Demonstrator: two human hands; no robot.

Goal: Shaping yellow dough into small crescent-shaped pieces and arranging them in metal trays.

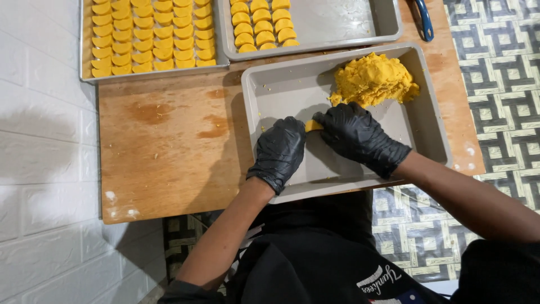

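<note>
Both my hands wear black gloves and meet over a grey baking tray [281,95] on a wooden board [169,146]. My left hand [279,151] and my right hand [360,135] pinch a small piece of yellow dough [313,125] between their fingertips. A large lump of the same yellow dough [374,79] lies in the tray's far right corner, just beyond my right hand.
Two more grey trays stand at the board's far edge: the left tray [85,45] is filled with rows of yellow half-moon pieces [152,34], the right tray [349,25] holds several. A blue-handled tool [424,19] lies at the top right. A white brick wall [45,157] runs on the left; a patterned mat [500,84] lies on the right.
</note>
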